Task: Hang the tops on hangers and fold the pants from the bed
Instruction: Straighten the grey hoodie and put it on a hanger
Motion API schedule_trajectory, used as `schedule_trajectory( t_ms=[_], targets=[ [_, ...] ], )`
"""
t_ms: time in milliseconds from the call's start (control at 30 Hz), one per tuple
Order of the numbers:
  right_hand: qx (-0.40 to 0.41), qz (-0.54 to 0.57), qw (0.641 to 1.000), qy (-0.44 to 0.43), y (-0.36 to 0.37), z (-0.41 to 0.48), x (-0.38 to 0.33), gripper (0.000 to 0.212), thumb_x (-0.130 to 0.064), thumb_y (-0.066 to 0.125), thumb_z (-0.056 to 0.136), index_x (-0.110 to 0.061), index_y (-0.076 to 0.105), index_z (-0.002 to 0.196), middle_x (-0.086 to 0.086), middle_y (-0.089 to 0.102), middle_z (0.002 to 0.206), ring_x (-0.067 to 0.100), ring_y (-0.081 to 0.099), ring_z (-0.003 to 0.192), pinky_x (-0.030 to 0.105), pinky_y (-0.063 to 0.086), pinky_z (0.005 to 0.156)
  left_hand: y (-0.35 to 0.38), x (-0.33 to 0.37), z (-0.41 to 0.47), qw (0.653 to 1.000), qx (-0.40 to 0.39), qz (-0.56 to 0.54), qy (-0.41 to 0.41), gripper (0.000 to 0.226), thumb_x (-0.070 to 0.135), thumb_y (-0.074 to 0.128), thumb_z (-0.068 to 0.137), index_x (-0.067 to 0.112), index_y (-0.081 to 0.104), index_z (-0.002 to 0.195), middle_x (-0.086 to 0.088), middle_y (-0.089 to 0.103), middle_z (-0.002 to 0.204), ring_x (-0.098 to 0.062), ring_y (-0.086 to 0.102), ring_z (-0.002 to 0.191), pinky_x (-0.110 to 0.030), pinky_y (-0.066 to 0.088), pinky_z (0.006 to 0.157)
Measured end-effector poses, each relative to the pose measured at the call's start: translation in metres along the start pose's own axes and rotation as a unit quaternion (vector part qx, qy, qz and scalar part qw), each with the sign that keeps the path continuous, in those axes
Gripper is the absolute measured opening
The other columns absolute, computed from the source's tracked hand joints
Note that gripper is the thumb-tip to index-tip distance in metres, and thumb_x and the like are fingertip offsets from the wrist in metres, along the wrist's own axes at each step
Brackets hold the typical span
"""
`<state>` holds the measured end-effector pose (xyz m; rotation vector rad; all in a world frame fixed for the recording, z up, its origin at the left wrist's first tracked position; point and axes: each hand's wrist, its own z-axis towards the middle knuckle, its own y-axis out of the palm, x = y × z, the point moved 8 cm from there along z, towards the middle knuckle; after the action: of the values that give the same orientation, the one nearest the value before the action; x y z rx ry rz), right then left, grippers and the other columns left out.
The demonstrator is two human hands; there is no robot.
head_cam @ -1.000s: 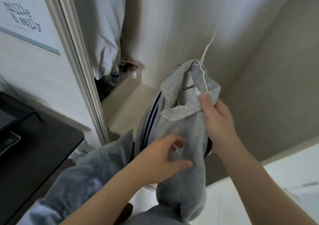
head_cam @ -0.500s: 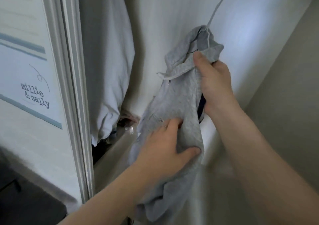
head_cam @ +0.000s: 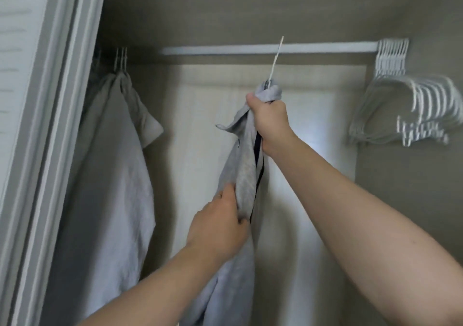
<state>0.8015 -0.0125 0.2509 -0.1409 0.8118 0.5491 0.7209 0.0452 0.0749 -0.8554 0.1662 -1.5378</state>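
Note:
A grey top with dark stripes (head_cam: 241, 173) hangs bunched on a white hanger (head_cam: 275, 61), whose hook reaches up across the white closet rod (head_cam: 313, 48). My right hand (head_cam: 269, 120) grips the top's collar and the hanger's neck just below the rod. Lower down, my left hand (head_cam: 220, 221) clutches the body of the same top. The hanger's shoulders are hidden inside the fabric.
Pale grey garments (head_cam: 110, 165) hang at the rod's left end beside the white closet door frame (head_cam: 50, 125). Several empty white hangers (head_cam: 411, 100) crowd the rod's right end. The closet's back wall shows between them.
I have raised the top and hanger from waist height up to the closet rod. The view tilted upward, and the rod and the empty hangers came into sight.

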Motion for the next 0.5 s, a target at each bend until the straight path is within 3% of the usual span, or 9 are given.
schedule_trajectory(
  t_ms=[167,300,500],
  targets=[
    [0.009,-0.015,1.000,0.001,-0.015,0.054,-0.022,0.034,-0.022,0.064,0.097,0.002,0.059,0.120,0.022,0.068,0.115,0.035,0.068,0.105,0.050,0.052,0.100,-0.009,0.014,0.050,1.000,0.019,0.021,0.010,0.023,0.023,0.049,0.092,0.026,0.026,0.096,0.006,0.046,0.086,-0.020,0.052,0.077,-0.033,0.037,0.060],
    [0.026,-0.022,0.999,0.023,-0.028,0.082,-0.023,0.049,-0.025,0.066,0.096,0.001,0.050,0.133,0.021,0.064,0.126,0.036,0.064,0.114,0.049,0.049,0.104,-0.012,0.024,0.070,0.999,0.016,0.034,0.023,0.021,0.021,0.046,0.093,0.025,0.025,0.096,0.005,0.044,0.084,-0.022,0.050,0.077,-0.033,0.036,0.062],
    [0.008,-0.035,0.997,0.067,-0.032,0.093,0.001,0.046,-0.023,0.069,0.094,0.001,0.053,0.129,0.021,0.067,0.117,0.035,0.068,0.104,0.047,0.054,0.096,-0.004,0.018,0.066,0.999,-0.019,0.021,0.043,0.024,0.015,0.045,0.090,0.026,0.024,0.093,0.005,0.043,0.081,-0.013,0.043,0.067,-0.031,0.031,0.054]
  ],
)
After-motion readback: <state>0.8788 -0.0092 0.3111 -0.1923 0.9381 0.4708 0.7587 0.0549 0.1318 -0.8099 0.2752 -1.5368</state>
